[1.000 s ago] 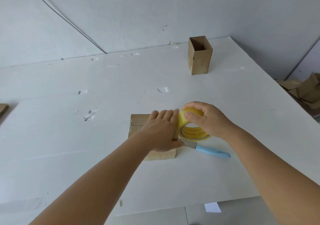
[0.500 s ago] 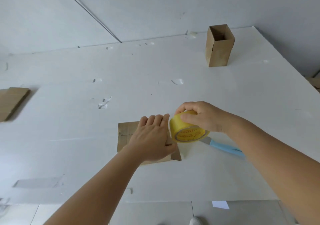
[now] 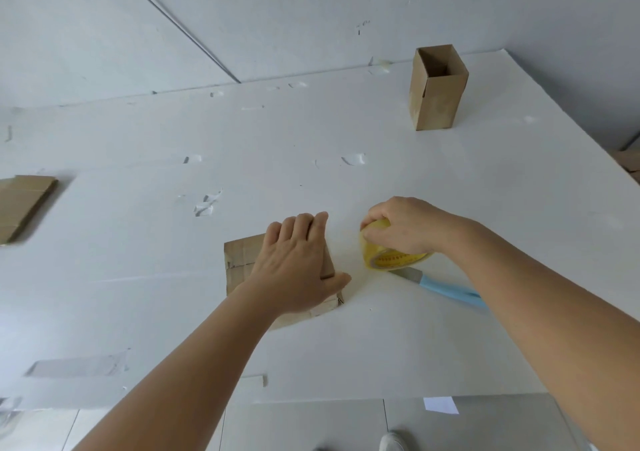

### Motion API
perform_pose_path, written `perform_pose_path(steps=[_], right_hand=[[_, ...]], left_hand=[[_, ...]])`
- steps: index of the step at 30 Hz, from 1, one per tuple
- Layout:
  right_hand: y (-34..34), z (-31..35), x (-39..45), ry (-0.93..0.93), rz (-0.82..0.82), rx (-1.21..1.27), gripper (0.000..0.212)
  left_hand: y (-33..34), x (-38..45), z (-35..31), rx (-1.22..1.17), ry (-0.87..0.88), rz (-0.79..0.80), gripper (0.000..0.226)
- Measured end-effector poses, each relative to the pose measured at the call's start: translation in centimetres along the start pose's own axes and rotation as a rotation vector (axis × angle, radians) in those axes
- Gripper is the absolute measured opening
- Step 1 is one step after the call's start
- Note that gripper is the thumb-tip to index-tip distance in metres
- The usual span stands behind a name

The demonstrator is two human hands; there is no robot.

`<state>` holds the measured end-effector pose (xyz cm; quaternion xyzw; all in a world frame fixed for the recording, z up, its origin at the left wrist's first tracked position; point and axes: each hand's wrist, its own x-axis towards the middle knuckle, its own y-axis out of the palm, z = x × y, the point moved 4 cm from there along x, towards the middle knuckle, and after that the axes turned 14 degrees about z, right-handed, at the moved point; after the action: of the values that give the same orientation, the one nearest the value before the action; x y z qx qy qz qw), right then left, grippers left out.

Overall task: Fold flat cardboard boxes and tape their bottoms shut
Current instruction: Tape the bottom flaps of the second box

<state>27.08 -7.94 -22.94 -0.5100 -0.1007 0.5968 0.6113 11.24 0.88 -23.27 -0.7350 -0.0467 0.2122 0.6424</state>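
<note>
Cardboard box (image 3: 242, 263) lies at the centre of the white table (image 3: 450, 346), pinned under the left hand (image 3: 298, 267), whose fingers lie straight and flat. At three o'clock, just apart, the right hand (image 3: 405, 225) grasps the yellow tape roll (image 3: 391, 260); a blue-handled knife (image 3: 446, 286) lies beside it. Bare tabletop spreads toward six o'clock, up to the near edge. An upright box (image 3: 436, 98) stands at one o'clock, a flat one (image 3: 20, 204) at nine.

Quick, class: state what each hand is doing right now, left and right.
Left hand: open, fingers straight, pressing flat on the cardboard box.
Right hand: curled round the yellow tape roll, gripping it.
</note>
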Motion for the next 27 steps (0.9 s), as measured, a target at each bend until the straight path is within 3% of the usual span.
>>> perform_pose_path(steps=[3, 6, 11, 15, 20, 23, 27], right_hand=[[-0.7, 0.3, -0.2, -0.011, -0.063, -0.079, 0.024], [-1.0, 0.7, -0.4, -0.028, -0.09, -0.12, 0.027], [-1.5, 1.6, -0.8, -0.052, -0.14, -0.175, 0.033], [-1.9, 1.4, -1.0, -0.042, -0.182, -0.094, 0.014], [-2.1, 0.9, -1.4, -0.024, -0.217, -0.03, 0.014], [-2.2, 0.7, -1.7, -0.085, -0.376, -0.055, 0.021], [-0.9, -0.5, -3.4, -0.073, -0.791, 0.157, 0.036]], left_hand=[[-1.1, 0.6, 0.5, -0.113, -0.036, 0.09, 0.091], [-2.9, 2.7, 0.4, -0.056, -0.027, 0.158, 0.065], [-3.8, 5.7, -1.2, -0.274, 0.093, 0.492, 0.037], [-4.2, 7.0, -1.5, -0.457, 0.139, 0.546, 0.016], [-3.3, 7.6, -0.9, -0.625, 0.105, 0.528, 0.023], [-3.1, 7.8, -0.4, -0.706, 0.084, 0.445, 0.018], [-3.0, 7.9, 0.2, -0.81, 0.103, 0.395, 0.017]])
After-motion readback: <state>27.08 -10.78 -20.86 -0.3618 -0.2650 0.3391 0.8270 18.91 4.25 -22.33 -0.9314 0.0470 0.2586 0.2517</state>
